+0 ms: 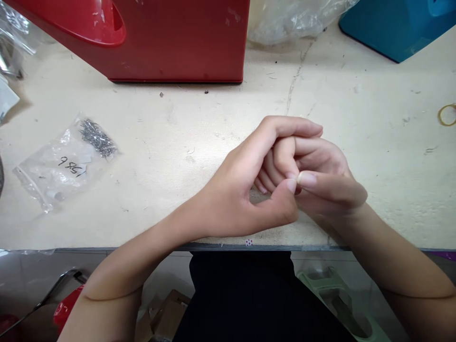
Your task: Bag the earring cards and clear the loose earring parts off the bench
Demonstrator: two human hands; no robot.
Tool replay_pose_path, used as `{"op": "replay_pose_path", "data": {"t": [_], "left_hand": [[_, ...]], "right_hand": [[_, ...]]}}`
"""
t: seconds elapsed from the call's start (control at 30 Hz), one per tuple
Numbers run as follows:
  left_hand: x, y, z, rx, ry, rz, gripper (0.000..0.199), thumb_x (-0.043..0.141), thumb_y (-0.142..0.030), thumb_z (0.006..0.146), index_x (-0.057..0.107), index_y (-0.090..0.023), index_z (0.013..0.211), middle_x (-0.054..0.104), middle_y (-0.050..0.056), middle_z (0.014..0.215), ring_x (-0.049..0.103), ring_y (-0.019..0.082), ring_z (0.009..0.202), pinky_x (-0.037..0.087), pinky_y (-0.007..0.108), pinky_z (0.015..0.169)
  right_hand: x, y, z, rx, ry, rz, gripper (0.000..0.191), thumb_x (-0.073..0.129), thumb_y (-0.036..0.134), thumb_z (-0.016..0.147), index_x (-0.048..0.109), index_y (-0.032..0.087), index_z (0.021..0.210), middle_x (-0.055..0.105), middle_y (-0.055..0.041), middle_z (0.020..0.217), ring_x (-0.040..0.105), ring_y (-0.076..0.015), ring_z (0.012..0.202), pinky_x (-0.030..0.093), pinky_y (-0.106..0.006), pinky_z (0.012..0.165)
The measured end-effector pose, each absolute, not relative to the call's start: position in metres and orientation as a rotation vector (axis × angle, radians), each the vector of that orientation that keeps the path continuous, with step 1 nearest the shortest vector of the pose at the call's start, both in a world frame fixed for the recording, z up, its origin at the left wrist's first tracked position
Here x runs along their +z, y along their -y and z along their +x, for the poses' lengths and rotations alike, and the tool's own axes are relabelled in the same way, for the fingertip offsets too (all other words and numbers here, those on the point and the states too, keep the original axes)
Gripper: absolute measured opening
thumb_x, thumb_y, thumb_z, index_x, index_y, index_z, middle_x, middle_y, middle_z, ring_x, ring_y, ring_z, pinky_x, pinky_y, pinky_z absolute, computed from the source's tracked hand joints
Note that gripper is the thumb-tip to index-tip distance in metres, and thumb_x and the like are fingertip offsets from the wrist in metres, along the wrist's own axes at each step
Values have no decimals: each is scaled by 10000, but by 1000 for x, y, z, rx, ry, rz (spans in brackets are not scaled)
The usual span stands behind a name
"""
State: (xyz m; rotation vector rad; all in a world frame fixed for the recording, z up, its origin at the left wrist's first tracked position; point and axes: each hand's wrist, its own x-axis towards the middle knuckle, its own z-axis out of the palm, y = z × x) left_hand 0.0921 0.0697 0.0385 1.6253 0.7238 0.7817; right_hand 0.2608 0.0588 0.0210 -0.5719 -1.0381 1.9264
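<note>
Over the worktable (171, 142), right of centre, my two hands meet with their fingers overlapping. My left hand (252, 185) is curled, its thumb tip pressed in near the right thumb and its index finger arched over the right fingers. My right hand (324, 175) is curled inward too, with its thumb tip touching the left thumb tip. Whatever the fingertips pinch, if anything, is too small or too hidden to name. Off to the left lies a clear zip bag (67, 161) with many thin metal pins (98, 137) and handwriting on it.
A red bin (185, 42) stands at the back, beside a clear plastic bag (295, 19) and a blue bin (402, 28). A yellowish rubber band (447, 115) lies at the right edge. Below the table edge are a green stool (331, 285) and a cardboard box (169, 311).
</note>
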Motion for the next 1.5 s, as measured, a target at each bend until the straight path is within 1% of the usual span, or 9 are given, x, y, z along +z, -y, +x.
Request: {"op": "replay_pose_path", "data": {"t": [0.07,0.27,0.63,0.73,0.87,1.0,1.1,1.33,1.5], "left_hand": [[39,-69,92,775,-720,1616,371,525,-152,885,523,-229,1248,712,26,1079,632,247,1333,619,329,1052],[38,-69,92,827,-648,1579,369,522,-91,877,524,-207,1227,630,74,1344,602,234,1358,601,333,1081],[32,-71,94,949,-659,1566,266,545,-112,926,584,-228,1163,663,45,1274,629,195,1286,592,322,1075],[25,-73,97,1083,-625,1536,201,562,-177,974,601,-234,1163,635,51,1282,625,200,1273,582,355,1092],[19,-75,99,1136,-636,1525,210,631,-201,930,607,-247,1133,613,59,1259,650,222,1199,610,400,1059],[21,-75,97,1084,-609,1461,222,652,-193,930,605,-254,1138,617,49,1267,656,231,1226,590,416,1101],[24,-75,96,1033,-636,1456,207,655,-289,966,604,-277,1166,633,27,1290,660,236,1242,597,402,1090],[17,-77,96,1018,-621,1438,337,683,-435,951,581,-267,1225,654,64,1331,667,266,1255,608,424,1067],[21,-77,95,1030,-657,1455,247,680,-457,952,616,-267,1096,685,35,1195,701,246,1168,646,428,993]], "right_hand": [[21,-58,261,1916,1065,-606,302,713,380,943,578,169,775,518,36,685,501,-87,646,427,-238,633],[22,-56,262,1887,1104,-613,290,682,369,970,575,160,801,524,35,711,509,-82,668,433,-239,654],[19,-59,258,1714,1193,-698,205,660,298,968,589,188,810,529,29,700,540,-96,638,470,-242,589],[23,-60,258,1558,1205,-847,133,728,269,915,634,208,841,564,27,739,542,-102,621,503,-255,581],[26,-61,258,1468,1163,-898,153,747,286,908,646,210,822,598,43,736,500,-70,563,497,-234,554],[25,-60,259,1515,1136,-815,69,714,168,920,692,201,863,653,23,797,550,-74,611,485,-242,557],[27,-60,261,1558,1107,-773,127,686,87,912,727,204,887,643,23,772,568,-83,624,467,-259,551],[28,-60,261,1549,1109,-849,84,769,166,869,748,244,844,641,24,707,559,-108,577,471,-290,511],[26,-59,260,1543,1115,-885,47,780,188,875,747,217,858,643,32,704,543,-75,546,492,-233,496]]}}
